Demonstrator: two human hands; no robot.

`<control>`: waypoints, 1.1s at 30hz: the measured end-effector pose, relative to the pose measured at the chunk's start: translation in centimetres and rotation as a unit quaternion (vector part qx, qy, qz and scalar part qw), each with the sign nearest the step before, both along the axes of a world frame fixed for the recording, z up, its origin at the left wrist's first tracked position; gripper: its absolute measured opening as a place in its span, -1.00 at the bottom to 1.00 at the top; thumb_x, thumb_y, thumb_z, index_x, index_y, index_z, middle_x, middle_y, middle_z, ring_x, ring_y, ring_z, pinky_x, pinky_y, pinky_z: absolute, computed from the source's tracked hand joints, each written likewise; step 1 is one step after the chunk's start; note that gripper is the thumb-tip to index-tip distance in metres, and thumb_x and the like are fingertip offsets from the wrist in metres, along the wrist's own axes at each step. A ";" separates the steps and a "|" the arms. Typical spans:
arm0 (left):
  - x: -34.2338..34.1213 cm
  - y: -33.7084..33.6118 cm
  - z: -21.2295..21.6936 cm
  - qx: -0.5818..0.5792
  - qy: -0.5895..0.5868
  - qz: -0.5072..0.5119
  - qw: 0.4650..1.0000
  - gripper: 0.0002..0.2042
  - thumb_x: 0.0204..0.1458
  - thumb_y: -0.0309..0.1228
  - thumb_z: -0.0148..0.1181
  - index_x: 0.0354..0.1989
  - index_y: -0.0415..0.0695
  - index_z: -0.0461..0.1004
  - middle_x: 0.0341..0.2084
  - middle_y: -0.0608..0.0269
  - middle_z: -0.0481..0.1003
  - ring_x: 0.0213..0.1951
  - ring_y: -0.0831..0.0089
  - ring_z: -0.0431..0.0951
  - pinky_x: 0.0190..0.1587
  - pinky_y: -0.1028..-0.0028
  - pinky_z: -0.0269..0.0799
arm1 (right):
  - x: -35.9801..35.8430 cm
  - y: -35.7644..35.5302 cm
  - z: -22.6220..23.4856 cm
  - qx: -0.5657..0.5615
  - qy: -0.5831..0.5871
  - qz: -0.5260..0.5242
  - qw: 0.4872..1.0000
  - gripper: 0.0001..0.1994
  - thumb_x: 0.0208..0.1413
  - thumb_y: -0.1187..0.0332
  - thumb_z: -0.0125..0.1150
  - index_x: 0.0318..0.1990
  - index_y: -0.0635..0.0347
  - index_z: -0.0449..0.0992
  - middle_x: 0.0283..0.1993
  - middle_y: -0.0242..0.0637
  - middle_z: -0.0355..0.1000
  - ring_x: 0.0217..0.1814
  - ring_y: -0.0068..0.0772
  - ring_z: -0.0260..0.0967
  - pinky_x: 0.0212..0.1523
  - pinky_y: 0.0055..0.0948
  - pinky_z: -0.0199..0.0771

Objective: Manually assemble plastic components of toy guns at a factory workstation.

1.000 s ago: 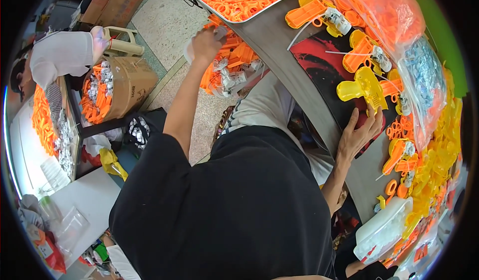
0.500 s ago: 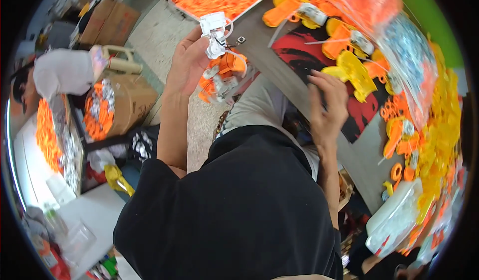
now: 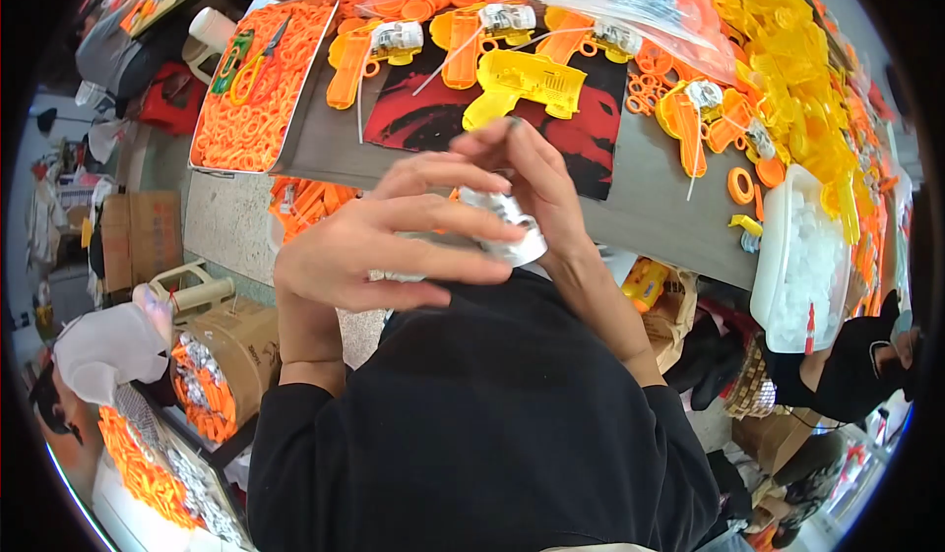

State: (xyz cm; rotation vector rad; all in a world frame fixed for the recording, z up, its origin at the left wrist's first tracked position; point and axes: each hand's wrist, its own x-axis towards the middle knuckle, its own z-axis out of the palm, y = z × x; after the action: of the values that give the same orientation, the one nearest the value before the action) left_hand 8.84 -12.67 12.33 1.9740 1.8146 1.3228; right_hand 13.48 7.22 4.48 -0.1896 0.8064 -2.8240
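Close in front of the person's chest, both hands meet over a small silvery part (image 3: pixel 504 225). The left hand (image 3: pixel 379 242) lies across it with fingers stretched out and loosely spread, the fingertips resting against the part. The right hand (image 3: pixel 536 183) comes from the other side, thumb and fingers pinched on the part's top edge. Just beyond the hands, the grey table (image 3: pixel 650 193) carries a red and black mat (image 3: pixel 423 119). A yellow toy gun (image 3: pixel 522 82) lies on the mat, with orange toy guns (image 3: pixel 463 40) just behind it. To the left sits a tray (image 3: pixel 258 90) of orange rings; to the right stands a white tub (image 3: pixel 802 257), and a heap of yellow pieces (image 3: pixel 797 60) lies farther back.
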 end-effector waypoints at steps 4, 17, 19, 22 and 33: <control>-4.1 3.1 -1.7 0.060 -0.196 0.216 0.955 -0.73 0.08 -0.38 0.28 -0.05 -0.14 0.64 0.02 0.19 0.57 0.21 0.08 0.40 0.22 0.09 0.28 | 2.0 4.4 -1.5 0.042 0.061 -0.118 0.990 -0.65 0.42 0.15 0.01 0.01 0.32 0.47 -0.44 -0.37 0.40 -0.32 -0.45 0.48 0.06 -0.21 0.56; -12.2 9.4 -13.1 -0.140 0.324 0.459 0.816 -0.55 -0.08 -0.21 0.43 -0.01 -0.07 0.49 0.05 0.19 0.42 0.17 0.14 0.35 0.22 0.13 0.17 | -3.3 13.1 -0.7 0.601 0.072 -0.086 0.792 -0.85 0.31 0.36 0.16 -0.12 0.26 0.44 -0.48 -0.46 0.41 -0.43 -0.71 0.30 -0.41 -0.65 0.27; -10.6 10.1 -12.8 -0.120 0.113 0.447 0.879 -0.53 -0.04 -0.32 0.42 0.05 -0.09 0.41 -0.07 0.21 0.47 0.00 0.25 0.49 0.06 0.26 0.37 | -5.1 11.9 -3.1 0.658 0.019 -0.083 0.748 -0.84 0.27 0.38 0.21 -0.23 0.33 0.55 -0.46 -0.40 0.51 -0.41 -0.69 0.40 -0.37 -0.60 0.41; -8.4 11.6 -14.5 0.037 -0.239 0.396 0.886 -0.52 0.01 -0.49 0.33 0.12 -0.16 0.30 -0.15 0.18 0.51 -0.15 0.33 0.57 -0.05 0.37 0.47 | -5.8 11.4 -5.7 0.666 0.035 -0.166 0.726 -0.81 0.18 0.37 0.27 -0.21 0.36 0.61 -0.47 -0.26 0.57 -0.47 -0.57 0.47 -0.41 -0.49 0.45; -8.3 13.1 -15.9 0.017 -0.311 0.394 0.865 -0.70 0.04 -0.56 0.17 -0.02 -0.23 0.41 -0.20 -0.14 0.57 -0.10 -0.02 0.61 -0.05 0.23 0.48 | -4.6 11.2 -5.8 0.724 0.081 -0.214 0.651 -0.77 0.11 0.33 0.39 -0.26 0.36 0.56 -0.37 -0.22 0.48 -0.32 -0.42 0.41 -0.28 -0.38 0.41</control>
State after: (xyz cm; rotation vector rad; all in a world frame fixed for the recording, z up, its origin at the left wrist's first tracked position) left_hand 0.52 0.43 -3.62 0.5876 2.2631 1.8858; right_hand 8.87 18.44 -1.27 0.0366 3.0234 -1.4958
